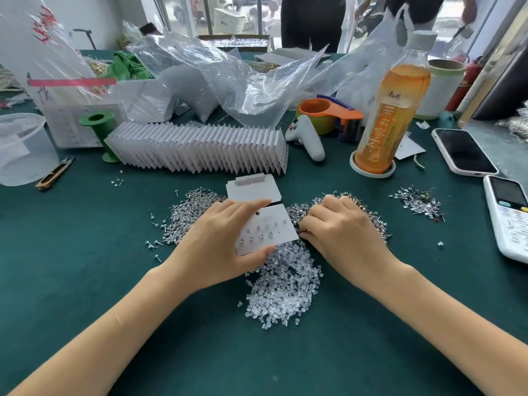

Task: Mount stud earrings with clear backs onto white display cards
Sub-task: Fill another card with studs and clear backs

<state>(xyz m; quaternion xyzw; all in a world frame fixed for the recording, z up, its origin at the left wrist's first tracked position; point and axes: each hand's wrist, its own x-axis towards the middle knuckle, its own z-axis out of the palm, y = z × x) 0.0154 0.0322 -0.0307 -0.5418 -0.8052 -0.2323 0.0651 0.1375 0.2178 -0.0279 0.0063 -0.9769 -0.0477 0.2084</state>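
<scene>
My left hand grips a white display card by its left edge, thumb under the near corner; several stud earrings sit in the card. My right hand lies with curled fingers on the pile of stud earrings just right of the card, fingertips at the card's right edge; what they pinch is hidden. More studs are heaped left of the card. A heap of clear backs lies on the green table below the card. A stack of blank cards sits just behind.
A long row of finished cards stands behind. Beyond it are plastic bags, a green spool, an orange tape dispenser and a drink bottle. Two phones lie at right; snips and a tub at left.
</scene>
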